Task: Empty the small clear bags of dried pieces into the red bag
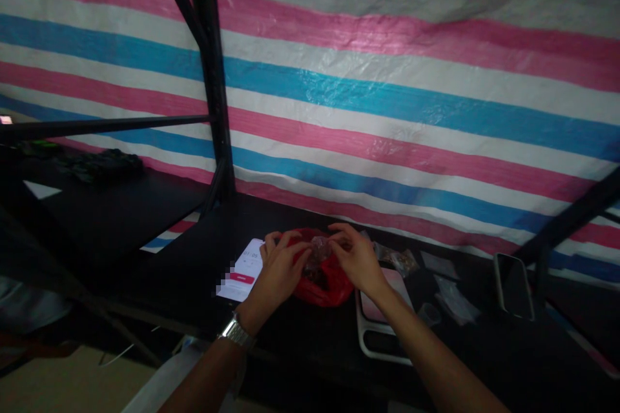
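Both hands are raised over a red plastic bag [323,293] that lies with its mouth wide on the black table. Between the fingertips is a small clear plastic bag [319,249], pinched on its left side by my left hand [281,264] and on its right side by my right hand [356,253]. Dark small contents show inside the red bag, too dim to name. Beneath my right forearm sits a white kitchen scale [365,332], partly covered by the arm. A metal-banded watch [236,333] is on my left wrist.
Left of the red bag lies a lit phone [242,269] with a timer-like screen. Several clear plastic bags [455,300] and a small clear cup [429,314] lie right of the scale. Farther right is a dark-screened phone [514,287]. Black rack posts [213,77] rise before a striped tarp [411,90].
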Demonstrator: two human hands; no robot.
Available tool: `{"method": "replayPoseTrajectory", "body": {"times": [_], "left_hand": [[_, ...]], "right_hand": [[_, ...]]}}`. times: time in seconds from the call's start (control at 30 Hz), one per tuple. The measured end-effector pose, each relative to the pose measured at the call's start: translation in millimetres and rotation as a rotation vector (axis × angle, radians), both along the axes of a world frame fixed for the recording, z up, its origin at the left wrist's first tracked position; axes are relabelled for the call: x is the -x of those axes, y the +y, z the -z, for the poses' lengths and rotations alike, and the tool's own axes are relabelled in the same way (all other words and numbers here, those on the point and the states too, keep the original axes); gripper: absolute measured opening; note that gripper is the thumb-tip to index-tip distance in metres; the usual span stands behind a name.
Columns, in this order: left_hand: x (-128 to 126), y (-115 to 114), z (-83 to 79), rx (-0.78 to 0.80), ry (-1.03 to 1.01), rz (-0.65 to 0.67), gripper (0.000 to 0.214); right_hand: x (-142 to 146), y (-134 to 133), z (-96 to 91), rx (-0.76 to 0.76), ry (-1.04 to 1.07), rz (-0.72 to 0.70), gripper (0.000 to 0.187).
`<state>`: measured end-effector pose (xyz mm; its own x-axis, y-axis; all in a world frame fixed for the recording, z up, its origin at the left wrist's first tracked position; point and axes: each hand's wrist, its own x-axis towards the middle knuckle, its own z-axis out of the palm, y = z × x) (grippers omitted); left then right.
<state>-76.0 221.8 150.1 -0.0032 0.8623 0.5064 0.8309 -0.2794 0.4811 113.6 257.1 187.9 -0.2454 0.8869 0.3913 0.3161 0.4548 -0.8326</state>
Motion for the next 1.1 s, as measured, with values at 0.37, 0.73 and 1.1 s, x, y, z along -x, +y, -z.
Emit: {"method": "replayPoseTrajectory", "body": {"times": [0.37,0.73,1.1], "left_hand": [[-2,-5,-3.3,-0.013,0.026,-0.007,0.023],[-3,-7,-8.9,-0.017,-0.005,-0.067,0.026],[3,-5,-5.8,0.028,0.016,-0.041,0.020]], "right_hand": [[10,-2,3.6,-0.043,0.007,0.011,0.030],[14,-3,1.0,-0.095,-0.005,0.052,0.028],[12,-5,2.3,-0.111,-0.013,0.056,0.024]]}}
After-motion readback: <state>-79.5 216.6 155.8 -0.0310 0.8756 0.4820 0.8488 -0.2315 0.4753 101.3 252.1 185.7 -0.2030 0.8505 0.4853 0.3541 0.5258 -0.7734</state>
